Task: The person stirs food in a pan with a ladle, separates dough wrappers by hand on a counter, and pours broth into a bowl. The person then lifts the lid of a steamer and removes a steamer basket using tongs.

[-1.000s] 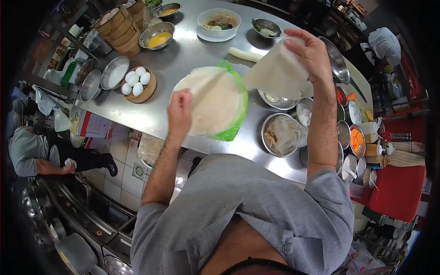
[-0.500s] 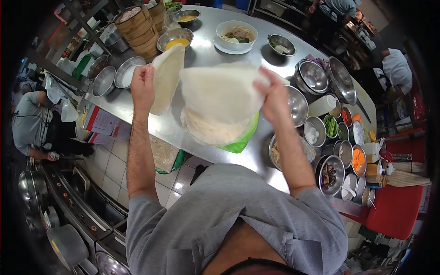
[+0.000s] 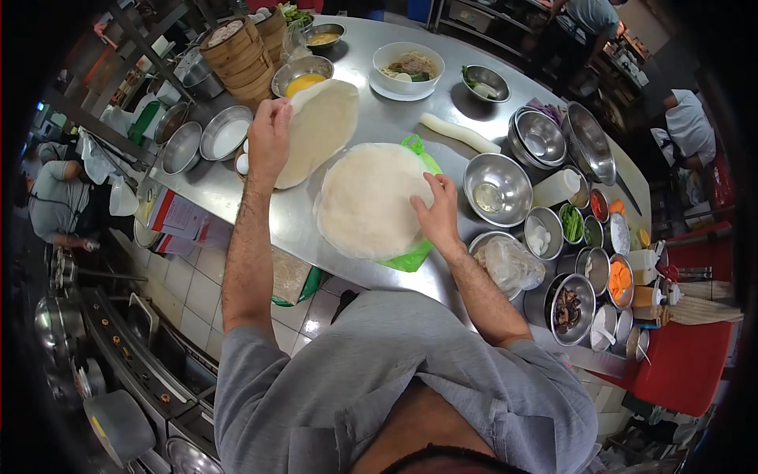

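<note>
Currently, head view, sole entry; clock directions are taken from the stack's centre, 12 being away from the body.

Item: stack of round sheets (image 3: 371, 201), pale and thin, lying flat on the steel table (image 3: 355, 91). Green plastic (image 3: 409, 262) is seen beneath it, at 1 and 5 o'clock.

Item: held sheet (image 3: 324, 130), at 11 o'clock, carried by its left edge and tilted, its surface bowed.

Handling, as judged: very light, limp, easily torn or creased; not slippery, though clinging between layers may be expected. Best taken by the rim — a broad, gentle pinch, with the far side supported.

Left hand (image 3: 271, 136): at 10 o'clock, above the table; forearm reaching up from 8 o'clock. The held sheet's edge is pinched between thumb and fingers.

Right hand (image 3: 437, 209): at 3 o'clock, over the stack's rim; forearm slanting in from 4 o'clock, palm side turned downward. Thumb and forefinger are parted — whether the top layer is touched cannot be told.

Adjacent: steel bowl (image 3: 497, 189), at 3 o'clock beyond the right hand; white cylindrical piece (image 3: 459, 133), at 2 o'clock.
</note>
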The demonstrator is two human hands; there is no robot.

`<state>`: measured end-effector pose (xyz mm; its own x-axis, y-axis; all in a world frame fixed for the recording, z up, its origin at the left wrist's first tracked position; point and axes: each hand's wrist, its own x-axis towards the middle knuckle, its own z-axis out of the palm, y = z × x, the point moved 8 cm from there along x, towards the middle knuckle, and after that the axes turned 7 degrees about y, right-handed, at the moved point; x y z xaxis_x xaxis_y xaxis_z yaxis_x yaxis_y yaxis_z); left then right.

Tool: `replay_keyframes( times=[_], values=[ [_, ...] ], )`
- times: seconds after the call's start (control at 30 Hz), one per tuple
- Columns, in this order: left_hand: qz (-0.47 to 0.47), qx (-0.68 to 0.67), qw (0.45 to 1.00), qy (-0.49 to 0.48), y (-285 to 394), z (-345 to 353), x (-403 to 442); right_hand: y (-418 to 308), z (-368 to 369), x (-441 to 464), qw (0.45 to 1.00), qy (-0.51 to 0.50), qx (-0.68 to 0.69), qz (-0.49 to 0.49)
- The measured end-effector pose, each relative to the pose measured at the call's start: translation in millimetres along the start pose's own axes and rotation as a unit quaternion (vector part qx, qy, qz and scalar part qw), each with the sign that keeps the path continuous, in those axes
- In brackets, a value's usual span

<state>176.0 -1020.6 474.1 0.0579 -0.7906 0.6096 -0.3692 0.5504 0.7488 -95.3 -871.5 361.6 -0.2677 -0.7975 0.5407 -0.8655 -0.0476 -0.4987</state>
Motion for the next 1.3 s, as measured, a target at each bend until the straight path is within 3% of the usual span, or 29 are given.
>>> replay_keyframes(
  times=[0.03, 0.07, 0.1, 0.13, 0.2, 0.3, 0.33, 0.4, 0.47, 0.53, 0.6, 0.67, 0.77, 0.9, 0.97, 1.0, 1.07, 1.1, 1.17, 1.2, 1.27, 1.3],
  values=[
    [0.030, 0.001, 1.000, -0.004, 14.6, 3.0, -2.5, -10.3, -5.3, 9.6, 1.000, 0.000, 0.001, -0.002],
    [0.061, 0.002, 0.998, -0.009, 31.2, 7.1, -6.8, -2.3, 9.4, 14.4, 0.952, -0.088, 0.244, 0.164],
    [0.045, 0.003, 0.998, -0.037, 41.2, 14.7, -18.1, -3.0, 29.8, 5.2, 0.811, -0.168, 0.463, 0.316],
    [0.081, 0.012, 0.995, -0.063, 59.4, 23.9, -35.3, -2.5, 28.8, 4.2, 0.810, -0.167, 0.463, 0.317],
    [0.167, 0.008, 0.979, -0.114, 85.7, 45.3, -80.2, -14.1, 38.4, -6.0, 0.543, -0.181, 0.704, 0.419],
    [-0.044, -0.064, 0.974, -0.214, 47.4, 87.7, -161.6, -12.9, 33.0, -19.9, 0.498, -0.177, 0.749, 0.399],
    [-0.050, -0.066, 0.973, -0.217, 40.3, 94.7, -180.1, -6.4, 37.8, -28.8, 0.498, -0.176, 0.746, 0.405],
    [-0.177, -0.081, 0.943, -0.271, 11.8, 115.2, -220.5, 11.0, 42.5, -47.1, 0.528, -0.149, 0.721, 0.424],
    [-0.160, -0.122, 0.953, -0.229, 2.7, 121.2, -228.7, 13.5, 34.2, -53.8, 0.510, -0.142, 0.737, 0.420],
    [-0.225, -0.153, 0.942, -0.195, -8.8, 119.9, -225.2, 12.1, 27.2, -54.1, 0.639, -0.173, 0.658, 0.360],
    [-0.241, -0.134, 0.942, -0.189, -12.0, 118.4, -220.9, 18.8, 34.9, -54.3, 0.641, -0.167, 0.644, 0.383],
    [-0.182, -0.072, 0.963, -0.186, -5.0, 114.5, -213.3, 34.7, 42.3, -56.6, 0.734, -0.152, 0.547, 0.373],
    [-0.181, -0.035, 0.976, -0.116, -12.9, 108.1, -211.8, 44.9, 43.8, -60.3, 0.726, -0.104, 0.529, 0.428],
    [-0.194, -0.069, 0.968, -0.144, 2.4, 118.4, -209.9, 51.0, 46.1, -50.9, 0.708, -0.099, 0.531, 0.455],
    [-0.050, 0.037, 0.988, -0.143, 37.8, 121.9, -196.1, 51.7, 42.6, -41.6, 0.744, -0.101, 0.515, 0.413],
    [-0.048, 0.037, 0.988, -0.141, 35.6, 123.3, -191.8, 50.3, 42.0, -39.3, 0.745, -0.102, 0.516, 0.410],
    [0.097, 0.119, 0.960, -0.236, 43.9, 145.4, -191.9, 49.9, 38.0, -37.0, 0.789, -0.135, 0.450, 0.395],
    [0.098, 0.117, 0.960, -0.236, 34.7, 149.1, -192.2, 50.8, 37.3, -37.6, 0.790, -0.134, 0.449, 0.395],
    [-0.024, -0.001, 0.983, -0.182, 8.0, 142.7, -184.0, 52.0, 39.0, -37.0, 0.779, -0.113, 0.477, 0.391],
    [-0.022, -0.002, 0.983, -0.184, 6.8, 140.3, -183.6, 54.2, 41.0, -37.8, 0.779, -0.110, 0.478, 0.391],
    [-0.228, -0.065, 0.968, -0.078, -21.9, 119.9, -185.7, 58.1, 47.6, -41.8, 0.779, -0.127, 0.456, 0.412],
    [-0.241, -0.077, 0.967, -0.041, -29.6, 117.9, -190.0, 58.1, 49.2, -40.5, 0.778, -0.126, 0.457, 0.412]
  ],
)
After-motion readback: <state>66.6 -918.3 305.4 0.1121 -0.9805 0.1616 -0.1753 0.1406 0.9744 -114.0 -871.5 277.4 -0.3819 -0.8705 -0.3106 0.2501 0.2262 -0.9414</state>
